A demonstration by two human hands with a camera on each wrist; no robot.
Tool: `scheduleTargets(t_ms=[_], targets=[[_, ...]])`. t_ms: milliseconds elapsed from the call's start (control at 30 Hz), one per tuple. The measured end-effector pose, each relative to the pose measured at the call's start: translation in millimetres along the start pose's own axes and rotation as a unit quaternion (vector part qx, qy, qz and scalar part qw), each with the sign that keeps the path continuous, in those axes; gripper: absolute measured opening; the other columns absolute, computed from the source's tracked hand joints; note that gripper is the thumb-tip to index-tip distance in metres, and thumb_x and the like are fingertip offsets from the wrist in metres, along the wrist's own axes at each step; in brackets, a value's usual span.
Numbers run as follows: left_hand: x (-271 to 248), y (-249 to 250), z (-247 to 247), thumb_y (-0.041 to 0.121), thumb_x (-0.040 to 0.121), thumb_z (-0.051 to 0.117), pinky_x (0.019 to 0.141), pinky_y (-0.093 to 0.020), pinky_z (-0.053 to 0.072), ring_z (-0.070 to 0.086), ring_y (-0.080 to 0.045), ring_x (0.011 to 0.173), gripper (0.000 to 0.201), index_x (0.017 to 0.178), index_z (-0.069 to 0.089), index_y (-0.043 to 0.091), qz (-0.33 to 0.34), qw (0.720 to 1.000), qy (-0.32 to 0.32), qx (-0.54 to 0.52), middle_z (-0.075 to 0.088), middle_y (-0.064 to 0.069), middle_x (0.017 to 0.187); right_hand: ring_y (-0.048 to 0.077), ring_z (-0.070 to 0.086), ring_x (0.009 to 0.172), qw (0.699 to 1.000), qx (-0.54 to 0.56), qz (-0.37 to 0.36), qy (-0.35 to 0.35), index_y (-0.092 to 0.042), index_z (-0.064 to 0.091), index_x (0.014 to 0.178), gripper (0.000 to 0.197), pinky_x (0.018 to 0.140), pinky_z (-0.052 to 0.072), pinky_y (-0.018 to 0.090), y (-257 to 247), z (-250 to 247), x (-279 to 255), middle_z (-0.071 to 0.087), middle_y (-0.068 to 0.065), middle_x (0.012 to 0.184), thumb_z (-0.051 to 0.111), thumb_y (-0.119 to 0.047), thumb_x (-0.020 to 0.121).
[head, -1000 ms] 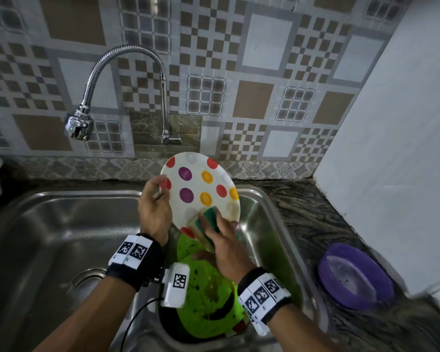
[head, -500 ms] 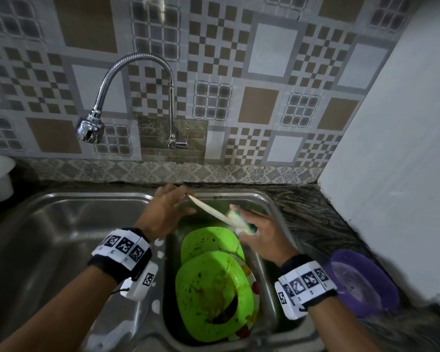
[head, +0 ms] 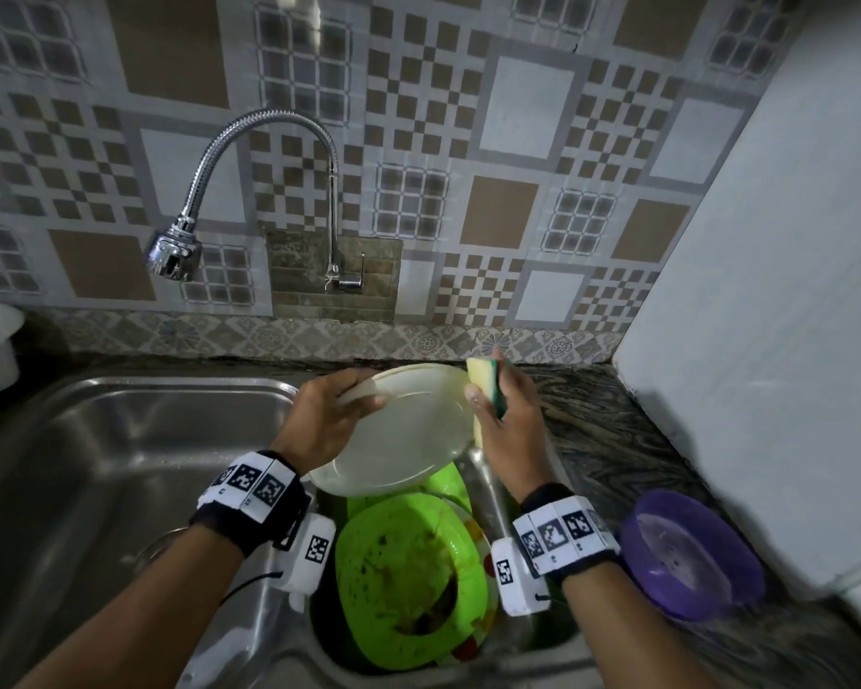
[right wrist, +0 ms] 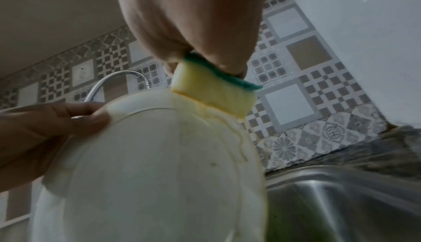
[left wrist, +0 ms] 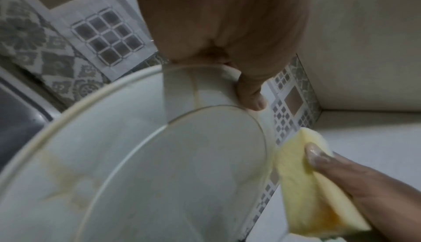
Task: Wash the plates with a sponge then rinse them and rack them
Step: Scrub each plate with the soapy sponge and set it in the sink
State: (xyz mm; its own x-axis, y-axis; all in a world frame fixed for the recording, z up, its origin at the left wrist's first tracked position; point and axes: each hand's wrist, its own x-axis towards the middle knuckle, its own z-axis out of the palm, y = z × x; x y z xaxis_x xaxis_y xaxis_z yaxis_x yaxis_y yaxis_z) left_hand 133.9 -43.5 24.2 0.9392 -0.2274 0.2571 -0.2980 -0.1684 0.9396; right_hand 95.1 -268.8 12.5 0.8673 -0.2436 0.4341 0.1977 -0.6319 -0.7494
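Currently I read the scene from left to right. Far left of the left-hand fingers lies the large sink basin (head: 95,464), with the faucet (head: 264,191) arched above it on the tiled wall (head: 468,141). My left hand (head: 326,422) grips the white plate (head: 403,435) at its left rim: thumb curled over the upward-facing underside, remaining fingers hidden beneath. I see the plate held clear of the sink, tilted, with its plain back toward me. A yellowish streak runs down that back surface in both wrist views. Directly below both sets of fingers, a stack of soiled green plates (head: 408,579) sits in the small right-hand basin. At the plate's right rim, my right hand (head: 510,430) pinches the sponge (head: 485,390), thumb on the yellow foam and fingers behind the green scouring layer. The yellow face touches the plate's rim. Right of the right-hand fingers, well apart on the dark patterned counter (head: 617,440), rests a purple bowl (head: 692,554), beside a white panel (head: 766,340).
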Motion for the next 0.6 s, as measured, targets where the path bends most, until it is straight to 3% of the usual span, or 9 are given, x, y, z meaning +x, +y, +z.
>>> scheduleTargets(t_ms=[100, 200, 267, 333, 400, 500, 600], targets=[[-1.1, 3.3, 10.7, 0.001, 0.084, 0.064, 0.076, -0.003, 0.044, 0.059, 0.019, 0.084, 0.036, 0.117, 0.062, 0.015, 0.023, 1.000, 0.016, -0.015, 0.064, 0.016, 0.101, 0.021, 0.035, 0.132, 1.000, 0.002, 0.006, -0.006, -0.035, 0.017, 0.147, 0.059, 0.098, 0.036, 0.022, -29.4, 23.3, -3.5, 0.020, 0.004, 0.152, 0.046, -0.030, 0.096], [-4.0, 8.3, 16.2, 0.005, 0.085, 0.064, 0.085, -0.012, 0.047, 0.062, 0.007, 0.096, 0.034, 0.117, 0.063, 0.017, 0.047, 0.999, 0.022, 0.003, 0.068, 0.011, 0.107, 0.014, 0.000, 0.141, 0.997, 0.002, -0.042, -0.065, -0.047, -0.004, 0.139, 0.065, 0.110, 0.018, 0.026, -47.5, 45.1, -12.4, -0.011, 0.004, 0.157, 0.038, -0.020, 0.099], [-7.3, 12.0, 18.4, 0.004, 0.085, 0.064, 0.083, -0.012, 0.048, 0.064, 0.002, 0.097, 0.033, 0.115, 0.064, 0.020, 0.064, 0.997, 0.041, -0.004, 0.070, 0.010, 0.105, 0.013, -0.009, 0.141, 0.990, -0.028, -0.101, -0.090, -0.045, -0.007, 0.139, 0.065, 0.111, 0.014, 0.027, -51.3, 54.0, -16.5, -0.015, 0.007, 0.155, 0.037, -0.018, 0.099], [-9.5, 15.1, 18.5, 0.001, 0.086, 0.062, 0.078, -0.012, 0.049, 0.065, 0.002, 0.091, 0.033, 0.115, 0.063, 0.016, 0.049, 0.996, 0.058, -0.040, 0.070, 0.009, 0.101, 0.025, 0.001, 0.143, 0.986, -0.056, -0.132, -0.083, -0.038, -0.002, 0.142, 0.068, 0.113, 0.021, 0.031, -49.9, 53.5, -10.2, -0.005, 0.015, 0.155, 0.041, -0.011, 0.097], [-11.3, 17.6, 14.4, -0.002, 0.086, 0.061, 0.079, -0.018, 0.053, 0.066, -0.004, 0.089, 0.031, 0.115, 0.063, 0.007, 0.019, 0.991, 0.070, -0.109, 0.071, 0.002, 0.102, 0.027, 0.019, 0.137, 0.990, -0.056, -0.118, -0.047, -0.031, 0.006, 0.145, 0.070, 0.109, 0.028, 0.030, -43.6, 46.6, 6.1, 0.009, 0.018, 0.152, 0.045, -0.003, 0.094], [-11.5, 24.5, 3.6, 0.002, 0.086, 0.062, 0.083, -0.028, 0.056, 0.067, -0.012, 0.091, 0.033, 0.119, 0.062, 0.003, -0.003, 0.983, 0.101, -0.153, 0.071, -0.002, 0.105, 0.022, 0.036, 0.124, 0.999, -0.022, -0.040, 0.011, -0.030, 0.018, 0.146, 0.058, 0.104, 0.040, 0.034, -26.5, 32.6, 26.5, 0.025, 0.019, 0.144, 0.044, -0.014, 0.096], [-11.0, 31.2, -5.0, 0.002, 0.087, 0.060, 0.082, -0.029, 0.057, 0.068, -0.009, 0.088, 0.031, 0.118, 0.063, 0.004, 0.005, 0.969, 0.137, -0.207, 0.074, 0.008, 0.096, 0.033, 0.041, 0.125, 0.998, -0.047, 0.020, 0.026, -0.024, 0.024, 0.147, 0.056, 0.104, 0.041, 0.043, -9.5, 28.5, 19.5, 0.030, 0.020, 0.142, 0.047, -0.023, 0.096]])
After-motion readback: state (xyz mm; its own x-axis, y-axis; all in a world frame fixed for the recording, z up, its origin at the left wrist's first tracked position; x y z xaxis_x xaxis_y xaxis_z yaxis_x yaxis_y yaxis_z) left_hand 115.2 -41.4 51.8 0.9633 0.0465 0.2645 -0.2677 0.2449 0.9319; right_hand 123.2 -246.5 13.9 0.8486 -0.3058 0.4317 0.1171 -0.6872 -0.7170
